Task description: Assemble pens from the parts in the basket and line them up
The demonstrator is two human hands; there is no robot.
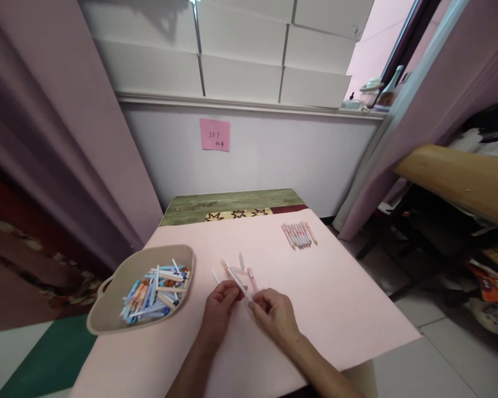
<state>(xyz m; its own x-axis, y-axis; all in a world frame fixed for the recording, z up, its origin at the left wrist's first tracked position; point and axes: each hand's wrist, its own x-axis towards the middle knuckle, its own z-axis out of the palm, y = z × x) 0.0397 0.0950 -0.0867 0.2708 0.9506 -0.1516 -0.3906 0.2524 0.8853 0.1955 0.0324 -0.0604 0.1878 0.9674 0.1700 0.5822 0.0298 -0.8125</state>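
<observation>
A slim whitish pen barrel [237,279] slants between my hands over the pink table cover. My right hand [276,316] pinches its near end between thumb and fingers. The fingers of my left hand [222,305] are closed against the barrel's side, their tips partly hidden. Just beyond the hands lie a pink pen piece [252,279] and a small pale, clear-looking piece [241,260]. A thin white stick [214,276] shows beside my left fingers; whether they touch it I cannot tell.
At the left a beige basket [103,326] holds many loose pen parts [153,293]. Several pens [299,235] lie in a row at the back right of the pink cover [336,309]. A pink note [214,135] is on the wall behind.
</observation>
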